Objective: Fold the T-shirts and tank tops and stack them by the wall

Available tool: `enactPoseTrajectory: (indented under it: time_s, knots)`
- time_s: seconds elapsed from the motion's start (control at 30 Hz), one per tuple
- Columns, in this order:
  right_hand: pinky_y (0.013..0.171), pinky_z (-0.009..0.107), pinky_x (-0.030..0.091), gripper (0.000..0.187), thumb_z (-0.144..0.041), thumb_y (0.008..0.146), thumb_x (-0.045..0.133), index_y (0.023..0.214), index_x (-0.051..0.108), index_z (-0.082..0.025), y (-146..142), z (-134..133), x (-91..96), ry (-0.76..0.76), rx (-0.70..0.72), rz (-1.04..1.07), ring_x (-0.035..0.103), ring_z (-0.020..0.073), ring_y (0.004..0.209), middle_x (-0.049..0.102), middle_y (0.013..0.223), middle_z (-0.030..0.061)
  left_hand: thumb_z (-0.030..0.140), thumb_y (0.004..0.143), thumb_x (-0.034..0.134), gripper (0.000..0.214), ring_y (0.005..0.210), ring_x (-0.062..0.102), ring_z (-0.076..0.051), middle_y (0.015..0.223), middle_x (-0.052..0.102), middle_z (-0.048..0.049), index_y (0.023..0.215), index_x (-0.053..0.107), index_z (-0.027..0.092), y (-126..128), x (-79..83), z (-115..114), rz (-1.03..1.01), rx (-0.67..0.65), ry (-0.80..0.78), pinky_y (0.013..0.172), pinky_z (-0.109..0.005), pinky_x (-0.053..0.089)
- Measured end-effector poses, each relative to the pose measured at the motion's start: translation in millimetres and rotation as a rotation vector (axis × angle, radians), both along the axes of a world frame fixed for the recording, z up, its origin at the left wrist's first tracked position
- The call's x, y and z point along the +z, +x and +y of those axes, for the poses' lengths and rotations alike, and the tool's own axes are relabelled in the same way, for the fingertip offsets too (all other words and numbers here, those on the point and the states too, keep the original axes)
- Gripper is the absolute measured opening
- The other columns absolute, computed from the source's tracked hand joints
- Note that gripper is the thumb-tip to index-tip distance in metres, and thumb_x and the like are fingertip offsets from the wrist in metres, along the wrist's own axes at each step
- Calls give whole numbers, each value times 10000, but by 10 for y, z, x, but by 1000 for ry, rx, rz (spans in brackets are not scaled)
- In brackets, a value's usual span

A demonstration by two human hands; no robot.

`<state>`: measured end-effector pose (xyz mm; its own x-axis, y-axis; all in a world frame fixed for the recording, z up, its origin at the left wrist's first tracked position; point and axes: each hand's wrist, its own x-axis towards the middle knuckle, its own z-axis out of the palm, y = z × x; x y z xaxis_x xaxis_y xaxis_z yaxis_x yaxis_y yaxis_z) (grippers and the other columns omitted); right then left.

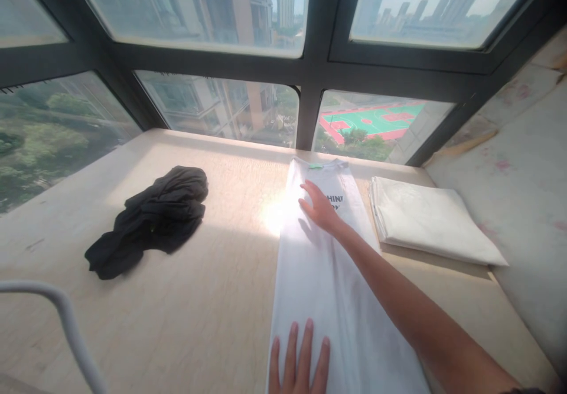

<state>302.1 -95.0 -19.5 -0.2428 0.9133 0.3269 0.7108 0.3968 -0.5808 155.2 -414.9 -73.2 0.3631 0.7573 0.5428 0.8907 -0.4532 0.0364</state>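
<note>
A white T-shirt lies lengthwise on the pale window ledge, its sides folded in to make a long strip. Its collar end points at the window, and dark printed letters show near the top. My right hand is over the upper part of the shirt, fingers apart, a shadow beneath it; whether it touches the cloth I cannot tell. Near the bottom edge, my left hand rests flat on the lower part of the shirt with its fingers spread. Neither hand holds anything.
A crumpled black garment lies to the left on the ledge. On the right is a folded white cloth by the wall. A white curved tube crosses the lower left. Dark window frames bound the far side.
</note>
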Motion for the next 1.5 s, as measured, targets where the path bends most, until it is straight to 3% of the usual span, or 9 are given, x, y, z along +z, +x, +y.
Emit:
enactPoseTrajectory:
  time_s: [0.23,0.33,0.43,0.6,0.73,0.9,1.07,1.27,1.5]
  knots:
    - [1118,515,427,470,-225,963,458,1434,471,-217,856,-2336,-164,68,-20,-180,382,270,1430,444,1519,121,507,845,579,594,1514,165,-320,1419,575,-104,1387,568,263,-94,326,39,85,-77,-133,1226,-547,27]
    - [1096,546,443,512,-207,926,510,1436,488,-237,1005,-2986,-197,83,-3,-333,353,297,1447,438,1531,102,417,850,582,652,1484,248,-329,1540,442,-92,1474,462,270,-84,429,5,162,-64,-188,1216,-544,55]
    - [1063,552,462,559,-188,888,533,1443,492,-232,1006,-3348,-190,105,25,-430,358,320,1441,426,1540,101,378,877,565,667,1468,284,-332,1589,361,-89,1513,394,272,-73,494,-11,230,-52,-213,1206,-545,72]
    - [1007,580,471,513,-251,865,568,1374,553,-186,822,-3516,5,125,-6,-428,416,386,1381,466,1498,163,389,891,560,637,1450,313,-328,1583,371,-90,1501,411,278,-65,513,-15,220,-49,-220,1194,-527,112]
    - [863,437,538,360,-214,887,507,1230,609,-174,603,-3632,151,97,-45,-242,630,279,1040,667,1157,147,305,899,548,479,1334,459,-307,1463,508,-127,1369,551,214,-4,553,-102,131,-35,-236,1107,-480,325]
    - [593,331,449,213,-370,907,500,967,626,-209,396,-3854,-9,182,77,-197,561,217,686,615,766,43,207,911,484,318,1013,614,-221,1119,647,-94,1210,595,199,217,806,18,0,-35,-457,869,-356,501]
    - [551,320,355,108,-182,807,508,854,596,-225,335,-3927,-200,273,51,-255,509,203,626,566,692,23,267,938,486,240,977,615,-215,1017,638,-65,1151,585,217,543,1060,859,113,59,-667,812,-326,490]
    - [527,308,302,195,-76,744,528,848,598,-226,268,-3953,-244,378,-86,-313,481,187,579,556,669,25,317,964,502,314,974,624,-218,1111,620,-91,1234,545,162,900,981,2099,147,176,-644,794,-365,522]
    - [534,305,316,209,-67,775,428,702,547,-223,20,-3967,-478,389,-353,-105,446,203,555,498,610,41,411,948,577,349,999,639,-202,1142,644,-78,1190,601,160,959,925,2739,144,238,-660,884,-431,542]
